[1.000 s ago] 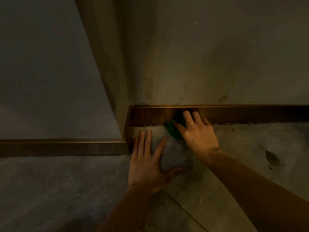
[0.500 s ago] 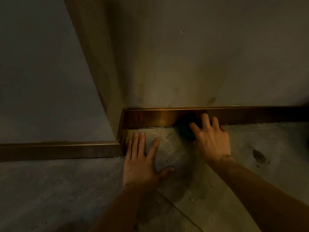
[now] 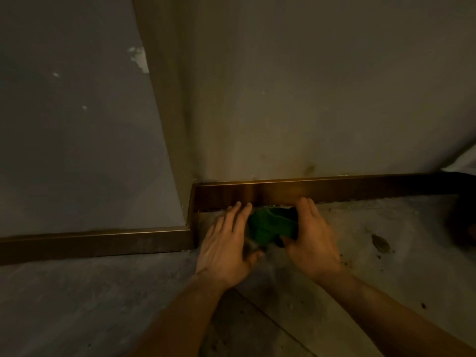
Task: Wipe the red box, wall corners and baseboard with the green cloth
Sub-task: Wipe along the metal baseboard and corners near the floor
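Note:
The green cloth [image 3: 270, 224] lies bunched on the floor just below the brown baseboard [image 3: 347, 188], between both hands. My right hand [image 3: 313, 240] grips its right side, thumb under the fold. My left hand [image 3: 226, 243] is lifted off the floor and touches the cloth's left edge, slightly blurred; whether it grips is unclear. The protruding wall corner [image 3: 164, 130] stands left of the hands, with a second run of baseboard [image 3: 98, 240] along the left wall. No red box is in view.
The grey tiled floor [image 3: 386, 279] has a dark stain [image 3: 380, 242] and specks to the right of my right hand. Chipped paint [image 3: 139, 57] marks the corner edge higher up. A dark object [image 3: 463, 220] sits at the far right edge.
My left hand left its flat rest on the floor and moved right to the cloth. My right hand pulled the cloth off the baseboard down onto the floor, so more green shows.

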